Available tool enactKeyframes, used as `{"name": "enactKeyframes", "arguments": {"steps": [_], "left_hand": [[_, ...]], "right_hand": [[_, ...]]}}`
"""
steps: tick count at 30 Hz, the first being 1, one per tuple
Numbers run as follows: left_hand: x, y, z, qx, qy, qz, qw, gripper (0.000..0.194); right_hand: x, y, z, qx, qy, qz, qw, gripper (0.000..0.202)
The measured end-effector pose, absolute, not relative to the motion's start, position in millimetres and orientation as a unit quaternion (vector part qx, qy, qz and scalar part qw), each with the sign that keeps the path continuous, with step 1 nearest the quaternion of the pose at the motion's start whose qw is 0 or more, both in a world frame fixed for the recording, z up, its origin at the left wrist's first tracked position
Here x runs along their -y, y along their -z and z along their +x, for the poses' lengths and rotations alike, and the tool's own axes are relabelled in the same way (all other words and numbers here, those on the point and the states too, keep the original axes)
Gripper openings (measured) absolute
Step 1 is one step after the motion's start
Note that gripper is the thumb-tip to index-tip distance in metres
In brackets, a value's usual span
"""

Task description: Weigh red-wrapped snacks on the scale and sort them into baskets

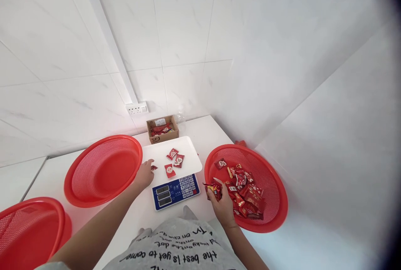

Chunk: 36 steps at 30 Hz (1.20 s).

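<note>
At the left edge of the white weighing tray, my left hand is closed on a small red candy packet, mostly covered by its fingers. Several red wrapped candies lie apart on the tray. The scale's blue keypad panel faces me below it. Over the left rim of the right red basket, my right hand grips red candy packets; how many is unclear. More red and gold packets are heaped in that basket.
Behind the scale stands a small cardboard box with red packets inside. A red mesh basket sits left of the scale. Another red basket is cut off at lower left. A wall socket is above the white table.
</note>
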State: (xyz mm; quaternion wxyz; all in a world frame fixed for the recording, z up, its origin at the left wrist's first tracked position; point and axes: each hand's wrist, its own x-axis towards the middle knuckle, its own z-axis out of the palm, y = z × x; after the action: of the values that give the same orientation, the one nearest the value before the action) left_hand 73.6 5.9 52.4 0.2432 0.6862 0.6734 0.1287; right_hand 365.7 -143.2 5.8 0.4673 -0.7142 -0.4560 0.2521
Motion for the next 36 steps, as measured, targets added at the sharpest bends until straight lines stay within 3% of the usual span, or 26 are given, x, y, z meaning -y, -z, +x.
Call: {"name": "enactKeyframes", "arguments": {"steps": [6, 13, 20, 29, 36], "left_hand": [[7, -70, 35, -0.723, -0.165, 0.631, 0.227, 0.031], [-1, -88, -14, -0.801, -0.195, 0.534, 0.186, 0.061], [0, -58, -25, -0.804, -0.146, 0.541, 0.198, 0.065], [3, -52, -28, -0.781, -0.097, 0.579, 0.215, 0.05], [10, -56, 24, -0.656, -0.177, 0.716, 0.161, 0.037]], "right_hand": [[139, -5, 368, 0.442, -0.239, -0.723, 0.475, 0.051], [139, -7, 368, 0.439, -0.243, -0.723, 0.475, 0.049], [138, -7, 368, 0.432, -0.249, -0.722, 0.48, 0.051], [138, -8, 367, 0.424, -0.246, -0.726, 0.482, 0.05], [137, -8, 367, 0.421, -0.252, -0.734, 0.468, 0.05]]}}
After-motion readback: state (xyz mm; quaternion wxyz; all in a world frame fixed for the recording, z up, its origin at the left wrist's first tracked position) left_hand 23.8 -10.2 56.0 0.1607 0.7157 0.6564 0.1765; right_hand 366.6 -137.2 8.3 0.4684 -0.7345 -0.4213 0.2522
